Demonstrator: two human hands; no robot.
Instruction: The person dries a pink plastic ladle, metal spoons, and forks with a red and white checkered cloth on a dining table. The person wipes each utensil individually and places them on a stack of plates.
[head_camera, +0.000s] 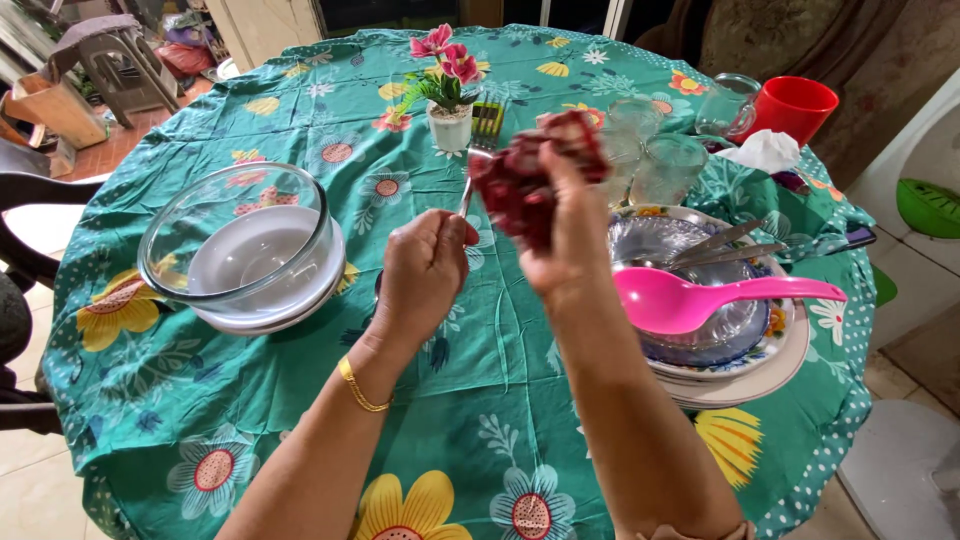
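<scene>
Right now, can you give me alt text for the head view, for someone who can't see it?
A left hand grips a fork by its handle while the right hand rubs its tines with a dark red cloth. Below is a round table with a teal floral tablecloth, a glass bowl on stacked white bowls, and a pink ladle on stacked plates.

A round table carried a teal floral tablecloth (300, 400). At left, a clear glass bowl (236, 235) sat nested in white bowls. At upper centre stood a small potted flower (447, 85). At right lay stacked plates (745, 365) bearing a pink ladle (700, 297), with drinking glasses (655, 150) and a red cup (795, 107) behind.
</scene>
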